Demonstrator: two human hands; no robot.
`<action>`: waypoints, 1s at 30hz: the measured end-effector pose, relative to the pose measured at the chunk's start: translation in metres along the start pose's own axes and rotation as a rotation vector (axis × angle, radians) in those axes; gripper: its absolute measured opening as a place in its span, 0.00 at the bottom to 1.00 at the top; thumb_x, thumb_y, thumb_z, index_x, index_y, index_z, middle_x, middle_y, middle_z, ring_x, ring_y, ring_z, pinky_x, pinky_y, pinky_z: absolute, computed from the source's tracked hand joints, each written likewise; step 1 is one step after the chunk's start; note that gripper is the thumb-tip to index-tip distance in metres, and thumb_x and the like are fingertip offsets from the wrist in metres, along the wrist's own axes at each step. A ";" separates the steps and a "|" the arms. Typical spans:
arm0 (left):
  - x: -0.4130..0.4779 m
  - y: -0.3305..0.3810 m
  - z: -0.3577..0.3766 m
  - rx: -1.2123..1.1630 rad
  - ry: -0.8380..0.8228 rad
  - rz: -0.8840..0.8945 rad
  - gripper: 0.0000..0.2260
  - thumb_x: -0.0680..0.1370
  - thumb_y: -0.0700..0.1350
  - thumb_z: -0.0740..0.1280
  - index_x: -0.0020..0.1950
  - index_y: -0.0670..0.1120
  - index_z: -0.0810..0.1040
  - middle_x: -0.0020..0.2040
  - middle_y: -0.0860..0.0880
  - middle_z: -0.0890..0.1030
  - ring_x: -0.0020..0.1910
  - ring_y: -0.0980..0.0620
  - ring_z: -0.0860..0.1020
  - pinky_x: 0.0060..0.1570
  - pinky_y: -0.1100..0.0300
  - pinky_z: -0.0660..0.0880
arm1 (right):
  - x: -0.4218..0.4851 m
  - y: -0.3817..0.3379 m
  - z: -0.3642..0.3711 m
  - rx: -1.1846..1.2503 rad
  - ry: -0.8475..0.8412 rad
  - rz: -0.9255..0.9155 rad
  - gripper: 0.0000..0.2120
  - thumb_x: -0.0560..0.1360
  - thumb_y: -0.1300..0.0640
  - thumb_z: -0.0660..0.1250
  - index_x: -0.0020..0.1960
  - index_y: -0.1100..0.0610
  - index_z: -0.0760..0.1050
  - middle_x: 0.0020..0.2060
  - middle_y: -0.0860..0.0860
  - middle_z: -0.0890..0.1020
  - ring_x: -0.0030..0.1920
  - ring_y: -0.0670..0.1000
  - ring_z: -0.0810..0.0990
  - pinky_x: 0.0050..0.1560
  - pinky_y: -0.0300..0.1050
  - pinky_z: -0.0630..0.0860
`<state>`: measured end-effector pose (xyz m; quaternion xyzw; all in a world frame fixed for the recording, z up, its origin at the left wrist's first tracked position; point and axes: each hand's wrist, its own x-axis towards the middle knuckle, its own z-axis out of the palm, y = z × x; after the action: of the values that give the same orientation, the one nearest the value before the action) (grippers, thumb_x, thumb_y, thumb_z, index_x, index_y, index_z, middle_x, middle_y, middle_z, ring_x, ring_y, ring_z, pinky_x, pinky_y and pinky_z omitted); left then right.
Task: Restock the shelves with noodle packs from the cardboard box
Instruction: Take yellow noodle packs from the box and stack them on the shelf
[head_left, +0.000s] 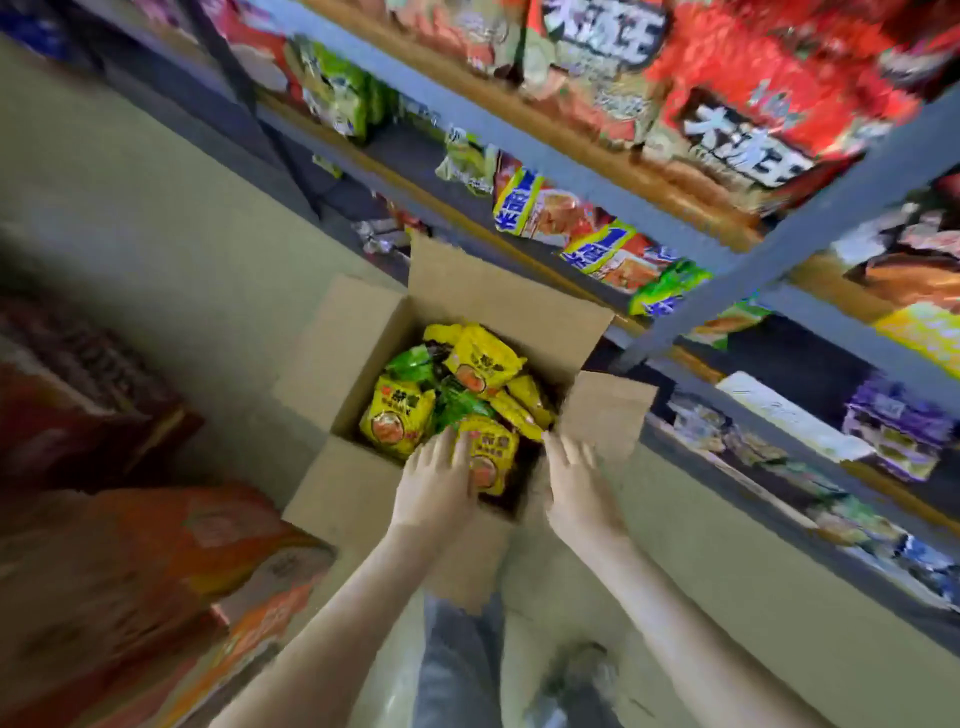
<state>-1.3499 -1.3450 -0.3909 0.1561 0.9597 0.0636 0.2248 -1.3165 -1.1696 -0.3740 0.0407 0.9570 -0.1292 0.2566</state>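
Starting on the left, what do you see?
Big orange cartons (171, 566) are stacked there. They look blurry.

What comes next?
An open cardboard box (343, 499) sits on the floor (156, 234) with its flaps spread out. It is just in front of the shelves.

What is inside it?
Yellow noodle packs (397, 415) are piled up, with green packs (457, 405) mixed in between them.

Where is the left hand (434, 488)?
It reaches into the near side of the box. Its fingers touch the left edge of the nearest yellow pack (488, 452). It is too blurry, so I cannot tell if it is grasping that pack.

And the right hand (579, 488)?
It is just beside that pack, over the near right corner of the box. Its fingers are straight and spread, and it holds nothing.

What is on the right?
Grey shelves (571, 171) go up high. Red, yellow, green and purple shelf packs (587, 234) sit on them.
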 end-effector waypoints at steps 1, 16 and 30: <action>0.013 -0.016 0.018 0.019 -0.020 -0.010 0.22 0.66 0.46 0.71 0.58 0.40 0.80 0.56 0.39 0.81 0.51 0.40 0.81 0.48 0.48 0.79 | 0.023 -0.003 0.022 -0.028 -0.019 0.022 0.30 0.80 0.57 0.57 0.77 0.56 0.47 0.74 0.52 0.57 0.72 0.55 0.58 0.69 0.46 0.58; 0.150 -0.087 0.259 0.040 -0.396 -0.023 0.32 0.82 0.48 0.56 0.78 0.45 0.39 0.78 0.42 0.41 0.77 0.45 0.43 0.74 0.47 0.43 | 0.217 0.006 0.297 -0.279 -0.244 -0.035 0.58 0.70 0.40 0.69 0.70 0.48 0.21 0.76 0.54 0.34 0.74 0.56 0.32 0.69 0.66 0.34; 0.208 -0.090 0.294 -0.728 -0.415 -0.426 0.40 0.70 0.41 0.73 0.72 0.40 0.51 0.68 0.36 0.63 0.67 0.36 0.65 0.66 0.44 0.65 | 0.222 0.015 0.349 -0.315 0.099 -0.055 0.53 0.68 0.43 0.72 0.77 0.49 0.38 0.76 0.57 0.47 0.76 0.59 0.47 0.67 0.74 0.44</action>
<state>-1.4186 -1.3459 -0.7562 -0.1237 0.8205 0.3160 0.4600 -1.3381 -1.2460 -0.7803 -0.0198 0.9776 0.0178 0.2090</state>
